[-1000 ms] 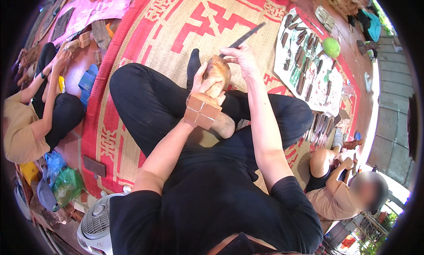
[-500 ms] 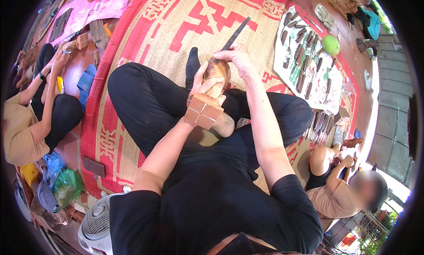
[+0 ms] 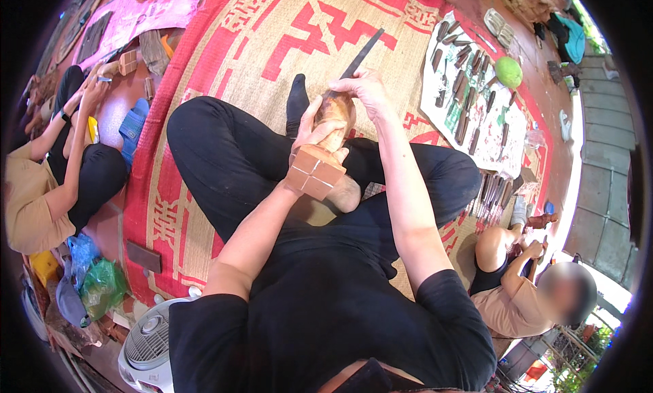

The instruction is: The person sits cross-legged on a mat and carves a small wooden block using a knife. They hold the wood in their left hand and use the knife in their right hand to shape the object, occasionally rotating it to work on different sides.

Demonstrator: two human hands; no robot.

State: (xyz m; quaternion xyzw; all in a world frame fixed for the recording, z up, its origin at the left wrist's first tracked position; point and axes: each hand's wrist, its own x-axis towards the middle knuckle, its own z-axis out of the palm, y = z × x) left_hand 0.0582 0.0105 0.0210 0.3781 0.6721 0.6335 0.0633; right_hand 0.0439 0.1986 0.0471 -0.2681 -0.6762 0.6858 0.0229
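Observation:
My left hand (image 3: 311, 133) is closed round the narrow part of a carved wooden piece (image 3: 333, 114), which I hold tilted above my crossed legs. Its square block base (image 3: 315, 173), marked with a pale cross of lines, points back toward me. In my right hand (image 3: 367, 92), fingers pinched, is a long dark file (image 3: 364, 53) that slants away to the far right. The near end of the file meets the rounded far end of the carving; my fingers hide part of that contact.
A red and straw-coloured woven mat (image 3: 272, 26) lies under me. Several carving tools (image 3: 464, 97) rest on a white cloth to the right, beside a green round fruit (image 3: 508, 72). Co-workers sit at left and lower right. A white fan (image 3: 146, 342) stands at the lower left.

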